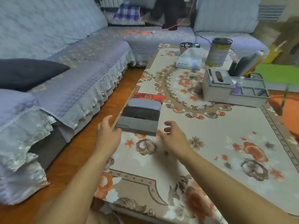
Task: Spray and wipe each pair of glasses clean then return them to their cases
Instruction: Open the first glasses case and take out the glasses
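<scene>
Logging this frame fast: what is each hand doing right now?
Left hand: open, holding nothing, at the left end of the nearest glasses case.
Right hand: open, fingers loosely curled, holding nothing, beside the case's right end.

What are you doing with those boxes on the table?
A person reaches both hands toward a row of glasses cases at the table's left edge. The left hand and right hand are open on either side of the nearest grey case, holding nothing. The cases look closed; no glasses are out.
</scene>
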